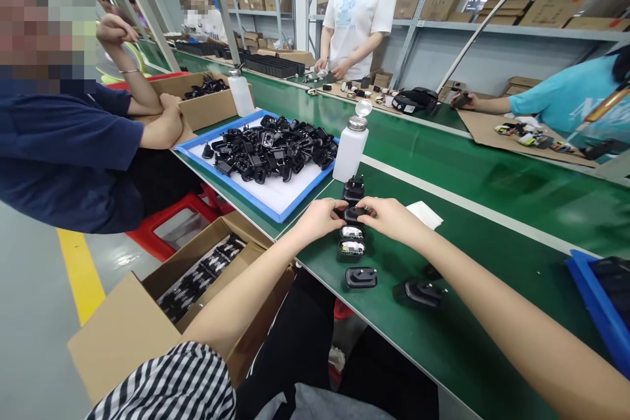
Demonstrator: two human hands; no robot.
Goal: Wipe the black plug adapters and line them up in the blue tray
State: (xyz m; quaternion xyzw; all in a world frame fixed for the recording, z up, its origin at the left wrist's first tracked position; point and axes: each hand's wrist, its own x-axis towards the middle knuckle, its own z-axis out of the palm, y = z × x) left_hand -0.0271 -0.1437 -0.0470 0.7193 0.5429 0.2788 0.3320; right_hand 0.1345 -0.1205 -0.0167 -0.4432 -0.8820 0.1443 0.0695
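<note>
Both my hands meet over a row of black charger plugs on the green belt (492,223). My left hand (322,215) and my right hand (388,216) pinch the same black plug (355,212) between their fingertips. Two more plugs (353,189) lie just beyond it. Two plugs with shiny labels (352,241) lie just nearer, then another black plug (361,277) and one lying on its side (418,291). A small white paper (424,213) lies right of my right hand.
A blue tray (231,187) heaped with black plugs sits to the left, a white dispenser bottle (350,144) beside it. Cardboard boxes (128,335) stand at the bench's near edge. Another blue tray (598,305) is at right. A seated person in dark blue is left; others work across the belt.
</note>
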